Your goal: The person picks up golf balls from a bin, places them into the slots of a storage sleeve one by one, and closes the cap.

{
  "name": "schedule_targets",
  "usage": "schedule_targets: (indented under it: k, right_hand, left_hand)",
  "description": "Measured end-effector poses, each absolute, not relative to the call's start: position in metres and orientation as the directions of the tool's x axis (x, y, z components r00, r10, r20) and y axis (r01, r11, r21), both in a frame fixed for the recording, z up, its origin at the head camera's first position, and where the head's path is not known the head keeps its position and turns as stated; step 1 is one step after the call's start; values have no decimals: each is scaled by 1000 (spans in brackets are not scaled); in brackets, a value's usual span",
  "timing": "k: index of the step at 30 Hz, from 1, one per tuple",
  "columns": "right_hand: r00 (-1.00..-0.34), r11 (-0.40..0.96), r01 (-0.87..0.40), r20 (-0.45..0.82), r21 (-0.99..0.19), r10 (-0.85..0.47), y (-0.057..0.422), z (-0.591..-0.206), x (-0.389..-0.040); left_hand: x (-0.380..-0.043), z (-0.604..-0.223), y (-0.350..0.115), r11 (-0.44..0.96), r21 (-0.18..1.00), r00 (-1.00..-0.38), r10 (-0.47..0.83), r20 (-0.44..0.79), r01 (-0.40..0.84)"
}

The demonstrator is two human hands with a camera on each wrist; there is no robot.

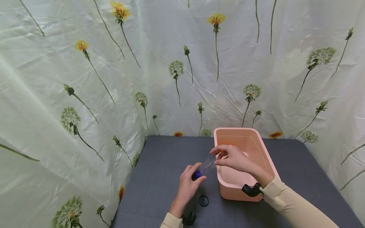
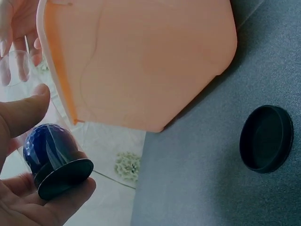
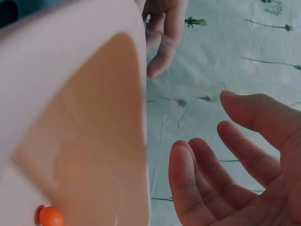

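A clear plastic tube (image 1: 207,165) is gripped near its lower end by my left hand (image 1: 186,183), tilted up toward the right. Inside that end sits a blue dimpled ball (image 2: 47,147), with a black cap (image 2: 66,179) beneath it. My right hand (image 1: 235,158) hovers by the tube's upper end, over the bin's left rim. Its fingers are loosely bent and spread in the right wrist view, with a gap between thumb and fingers. On the table below lies a loose black round cap (image 1: 203,200), hollow side showing in the left wrist view.
A pink bin (image 1: 242,186) stands on the dark grey table (image 1: 165,171), right of the tube. In the right wrist view, an orange ball (image 3: 51,216) lies inside it. A flowered curtain (image 1: 159,79) hangs behind and along the sides.
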State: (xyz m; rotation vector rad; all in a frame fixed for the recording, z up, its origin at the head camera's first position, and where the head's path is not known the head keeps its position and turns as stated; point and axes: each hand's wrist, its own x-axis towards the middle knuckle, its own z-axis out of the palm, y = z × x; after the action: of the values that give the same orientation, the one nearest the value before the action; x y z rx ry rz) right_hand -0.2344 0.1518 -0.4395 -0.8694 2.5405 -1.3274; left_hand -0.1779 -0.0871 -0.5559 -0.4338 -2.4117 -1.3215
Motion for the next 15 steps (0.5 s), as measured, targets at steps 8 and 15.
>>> schedule_targets:
  k: [8,15]
  right_hand:
    - [-835,449,-427,152,-785,-528,159,-441,-243]
    - [-858,473,-409,152,-780,-491,171,-439,-262]
  left_hand:
    - [-175,-555,-88,517,771,-918,80,389,372]
    - [-177,-557,-89,505,791,-929,67,363,345]
